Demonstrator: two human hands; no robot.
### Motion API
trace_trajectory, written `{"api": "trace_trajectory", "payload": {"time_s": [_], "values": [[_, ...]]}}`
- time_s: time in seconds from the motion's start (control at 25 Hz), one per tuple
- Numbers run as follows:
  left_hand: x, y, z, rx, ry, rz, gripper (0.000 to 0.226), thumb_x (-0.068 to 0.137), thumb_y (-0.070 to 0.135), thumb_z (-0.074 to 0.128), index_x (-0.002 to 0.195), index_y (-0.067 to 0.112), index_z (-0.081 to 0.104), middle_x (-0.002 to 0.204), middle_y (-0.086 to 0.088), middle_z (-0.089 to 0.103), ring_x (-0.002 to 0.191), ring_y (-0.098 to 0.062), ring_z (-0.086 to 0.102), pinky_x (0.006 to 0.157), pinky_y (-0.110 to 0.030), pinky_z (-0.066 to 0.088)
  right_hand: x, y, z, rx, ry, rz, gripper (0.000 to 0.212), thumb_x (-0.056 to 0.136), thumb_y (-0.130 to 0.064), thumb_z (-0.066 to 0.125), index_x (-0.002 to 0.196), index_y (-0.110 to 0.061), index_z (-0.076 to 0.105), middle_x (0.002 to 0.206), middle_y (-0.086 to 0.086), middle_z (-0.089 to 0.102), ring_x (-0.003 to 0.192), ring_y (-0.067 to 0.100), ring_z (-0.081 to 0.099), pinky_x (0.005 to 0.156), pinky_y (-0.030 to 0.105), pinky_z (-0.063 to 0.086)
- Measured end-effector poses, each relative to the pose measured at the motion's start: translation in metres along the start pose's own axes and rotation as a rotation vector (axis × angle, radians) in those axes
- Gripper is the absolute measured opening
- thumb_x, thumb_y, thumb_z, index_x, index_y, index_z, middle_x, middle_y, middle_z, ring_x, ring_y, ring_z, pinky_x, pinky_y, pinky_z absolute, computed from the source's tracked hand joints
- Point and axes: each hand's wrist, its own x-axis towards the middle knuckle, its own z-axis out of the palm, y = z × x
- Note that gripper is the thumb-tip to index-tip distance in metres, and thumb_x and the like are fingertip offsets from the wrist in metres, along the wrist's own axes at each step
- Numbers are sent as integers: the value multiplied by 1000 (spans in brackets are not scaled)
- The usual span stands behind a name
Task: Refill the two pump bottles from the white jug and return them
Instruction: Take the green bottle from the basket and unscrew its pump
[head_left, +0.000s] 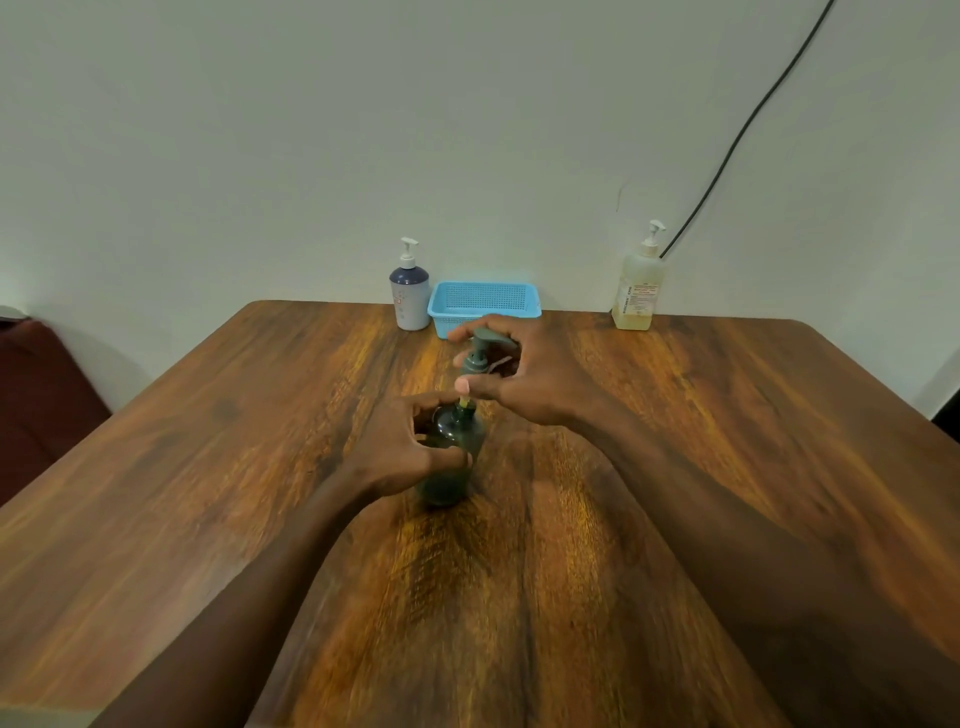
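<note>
A dark green pump bottle (453, 457) stands on the wooden table (208, 493) in the middle. My left hand (410, 447) grips its body from the left. My right hand (519, 369) holds the green pump head (480, 351), lifted above the bottle's neck so that its dip tube shows at the mouth. A blue and white pump bottle (410, 296) stands at the far edge of the table. A pale yellow pump bottle (638, 286) stands at the far right. No white jug is in view.
A light blue mesh basket (485, 304) sits against the wall between the two far bottles, just beyond my right hand. A black cable (737, 135) runs down the wall behind the yellow bottle. A dark red seat (41, 395) is at the left.
</note>
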Motion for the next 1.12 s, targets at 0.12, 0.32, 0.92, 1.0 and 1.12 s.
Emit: {"api": "trace_trajectory", "payload": {"time_s": [0.12, 0.32, 0.92, 1.0, 1.12], "values": [[-7, -16, -3, -24, 57, -50, 59, 71, 36, 86, 122, 42, 58, 115, 23, 65, 105, 7, 60, 87, -19, 47, 2, 1, -7, 116, 104, -2, 53, 77, -23, 89, 125, -29, 68, 114, -8, 68, 102, 2, 69, 84, 19, 59], [-19, -34, -25, -42, 159, -153, 77, 68, 38, 89, 135, 26, 54, 120, 14, 60, 105, 2, 58, 82, -13, 45, -14, 19, -15, 310, 262, -9, 38, 78, -17, 89, 113, -15, 74, 108, -2, 75, 100, 12, 73, 81, 25, 60], [-24, -40, -11, -51, 206, -82, 119, 46, 74, 85, 148, 39, 36, 148, 0, 49, 130, -22, 52, 102, -42, 50, -53, 84, 69, -227, 203, 426, 27, 70, -50, 84, 78, -28, 69, 68, -12, 69, 65, 2, 66, 65, 37, 61], [-25, -36, -11, -63, 220, -65, 121, 45, 75, 86, 149, 38, 36, 148, 2, 50, 129, -19, 52, 99, -34, 49, -52, 85, 70, -241, 188, 408, 29, 70, -54, 83, 78, -29, 69, 70, -13, 69, 67, 1, 65, 66, 37, 61], [-25, -23, -14, -49, 238, -44, 118, 47, 72, 86, 149, 36, 37, 146, 3, 52, 127, -17, 54, 98, -33, 49, -52, 86, 66, -166, 181, 409, 32, 71, -57, 83, 82, -28, 72, 75, -13, 72, 72, 2, 68, 70, 37, 63]]}}
